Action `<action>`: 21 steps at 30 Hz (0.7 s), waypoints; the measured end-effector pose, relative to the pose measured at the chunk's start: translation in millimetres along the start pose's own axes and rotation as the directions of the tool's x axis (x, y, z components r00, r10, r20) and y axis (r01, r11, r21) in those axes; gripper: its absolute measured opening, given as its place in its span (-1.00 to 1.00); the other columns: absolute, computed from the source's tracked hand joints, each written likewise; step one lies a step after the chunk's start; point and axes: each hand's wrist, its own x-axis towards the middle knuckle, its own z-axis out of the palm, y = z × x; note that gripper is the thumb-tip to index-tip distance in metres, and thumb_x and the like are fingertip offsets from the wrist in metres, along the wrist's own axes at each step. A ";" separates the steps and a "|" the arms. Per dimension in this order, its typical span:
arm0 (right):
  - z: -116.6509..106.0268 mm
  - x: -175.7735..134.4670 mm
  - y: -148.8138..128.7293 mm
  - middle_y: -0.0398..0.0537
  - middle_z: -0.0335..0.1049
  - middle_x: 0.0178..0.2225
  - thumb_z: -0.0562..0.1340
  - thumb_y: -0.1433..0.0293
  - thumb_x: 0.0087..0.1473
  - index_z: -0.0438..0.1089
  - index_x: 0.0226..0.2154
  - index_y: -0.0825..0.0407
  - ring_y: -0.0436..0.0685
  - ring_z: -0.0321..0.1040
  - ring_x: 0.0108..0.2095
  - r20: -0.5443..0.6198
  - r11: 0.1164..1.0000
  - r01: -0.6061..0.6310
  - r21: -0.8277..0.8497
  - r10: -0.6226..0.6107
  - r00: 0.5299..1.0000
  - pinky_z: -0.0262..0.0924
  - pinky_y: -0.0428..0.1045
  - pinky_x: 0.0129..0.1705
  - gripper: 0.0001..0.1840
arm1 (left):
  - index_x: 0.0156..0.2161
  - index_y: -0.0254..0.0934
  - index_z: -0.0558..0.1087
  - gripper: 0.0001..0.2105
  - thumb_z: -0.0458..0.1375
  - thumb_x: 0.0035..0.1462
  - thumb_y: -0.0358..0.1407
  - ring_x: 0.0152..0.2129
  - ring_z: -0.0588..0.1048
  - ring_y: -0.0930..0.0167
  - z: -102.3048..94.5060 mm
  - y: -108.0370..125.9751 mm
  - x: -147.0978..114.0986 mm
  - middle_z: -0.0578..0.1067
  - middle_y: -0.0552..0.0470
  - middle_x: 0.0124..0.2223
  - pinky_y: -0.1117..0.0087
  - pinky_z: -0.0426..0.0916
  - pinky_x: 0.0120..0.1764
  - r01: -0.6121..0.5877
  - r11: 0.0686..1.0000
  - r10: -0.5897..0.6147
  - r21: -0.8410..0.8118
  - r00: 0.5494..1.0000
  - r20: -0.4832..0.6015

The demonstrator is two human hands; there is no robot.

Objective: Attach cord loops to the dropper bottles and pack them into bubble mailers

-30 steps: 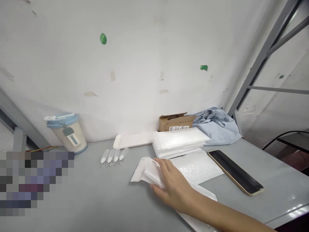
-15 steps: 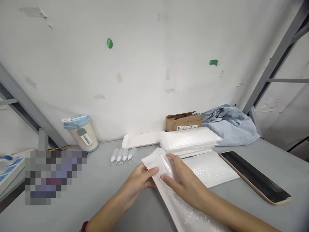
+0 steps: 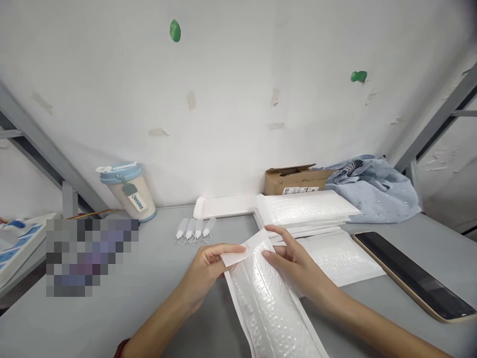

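A white bubble mailer (image 3: 270,298) slants up from the lower edge of the view, with both hands at its top end. My left hand (image 3: 208,271) pinches the mailer's upper left corner, where the flap is folded over. On the other side, my right hand (image 3: 298,263) grips the upper right edge, thumb on the front and index finger along the top. Behind my right hand lies another bubble mailer (image 3: 343,256) flat on the table, and behind that a stack of white bubble mailers (image 3: 305,206).
Several small white-capped tubes (image 3: 196,228) lie before a flat white mailer (image 3: 231,205). A tumbler (image 3: 128,191) stands left, near a pixelated patch. A cardboard box (image 3: 294,181) and blue cloth (image 3: 376,191) sit at the back right. A phone (image 3: 413,276) lies at right.
The mailer's top flap is now folded over at the left corner, and the mailer's bubbled face is turned more toward me. The camera view has shifted slightly.
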 end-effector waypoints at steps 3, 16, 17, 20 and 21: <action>-0.8 2.0 1.0 -0.36 0.06 -0.64 0.18 0.21 0.06 0.15 -0.04 -0.04 -0.09 -0.05 -0.65 0.007 0.999 0.040 -0.024 -0.039 0.999 -0.16 -0.14 -0.57 -0.59 | -0.32 -0.25 0.57 -0.86 0.20 -0.03 -0.35 -0.41 0.46 0.42 -2.0 1.0 0.7 0.57 0.03 -0.34 0.47 0.32 -0.33 0.034 0.999 -0.034 0.024 0.999 -0.013; -1.8 1.3 0.7 -0.14 0.32 -0.55 0.31 0.35 -0.15 0.44 -0.42 0.16 -0.07 0.17 -0.58 0.013 0.899 -0.249 0.361 0.262 0.965 0.02 -0.15 -0.53 -0.79 | -0.16 -0.35 0.53 -0.61 0.24 -0.22 -0.42 -0.26 0.46 0.31 -7.2 8.4 -1.2 0.57 -0.09 -0.25 0.38 0.32 -0.18 0.112 0.965 -0.052 -0.239 0.969 0.243; -0.7 1.4 1.1 -0.16 0.31 -0.58 0.30 0.38 -0.15 0.44 -0.46 0.17 -0.09 0.15 -0.60 0.026 0.884 -0.255 0.392 0.266 0.964 0.01 -0.17 -0.55 -0.83 | -0.18 -0.32 0.53 -0.66 0.26 -0.18 -0.40 -0.29 0.46 0.34 -4.5 7.9 -1.6 0.57 -0.06 -0.27 0.40 0.32 -0.21 0.083 0.981 -0.050 -0.177 0.982 0.181; 4.8 -1.4 2.6 -0.18 0.26 -0.69 0.23 0.51 -0.15 0.43 -0.59 0.20 -0.11 0.11 -0.68 0.103 0.810 -0.308 0.499 0.298 0.949 -0.03 -0.20 -0.62 -0.92 | -0.32 -0.30 0.52 -0.83 0.25 -0.06 -0.27 -0.47 0.40 0.45 3.2 5.9 -2.2 0.51 0.03 -0.42 0.48 0.29 -0.38 -0.063 0.997 0.061 0.050 0.997 0.041; 6.7 -3.5 3.6 -0.18 0.26 -0.71 0.19 0.57 -0.15 0.43 -0.59 0.21 -0.10 0.12 -0.69 0.194 0.732 -0.380 0.565 0.329 0.924 -0.03 -0.20 -0.64 -0.89 | -0.38 -0.31 0.51 -0.85 0.24 -0.04 -0.25 -0.51 0.35 0.48 5.3 5.8 -2.3 0.46 0.07 -0.46 0.51 0.27 -0.43 -0.117 0.985 0.114 0.126 0.993 0.036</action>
